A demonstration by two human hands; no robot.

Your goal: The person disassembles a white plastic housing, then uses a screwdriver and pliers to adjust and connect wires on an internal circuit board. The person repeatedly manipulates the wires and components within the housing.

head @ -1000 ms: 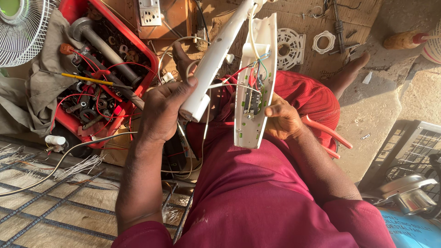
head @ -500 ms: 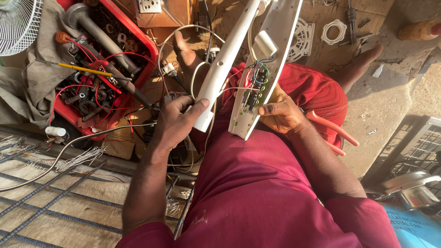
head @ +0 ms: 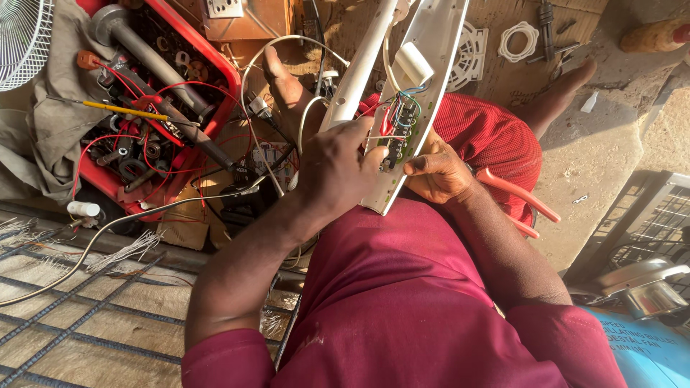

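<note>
In the head view, we are sitting on the floor and holding a long white plastic housing (head: 424,93) open-side up, slanting away from us over our lap. Our left hand (head: 338,169) is curling around a white tube (head: 359,68) that is running alongside the housing, fingers closed on it, with the fingertips reaching toward the small circuit board (head: 397,133) inside the housing. Our right hand (head: 438,172) is pinching the housing's lower edge, clamped on it just beside the board, where red, blue and green wires (head: 395,108) are bunching together. A white rectangular block (head: 415,63) is sitting inside the housing above the board. Red-handled pliers (head: 517,197) are lying against our red-clad leg, just beside our right wrist. To our left, a red tool tray (head: 226,72) is holding grey pipes, red wires and a yellow-handled screwdriver (head: 122,109). A white fan grille (head: 21,39) is showing at the top left corner, and white plastic rings (head: 519,39) are lying on the floor well beyond the housing.
</note>
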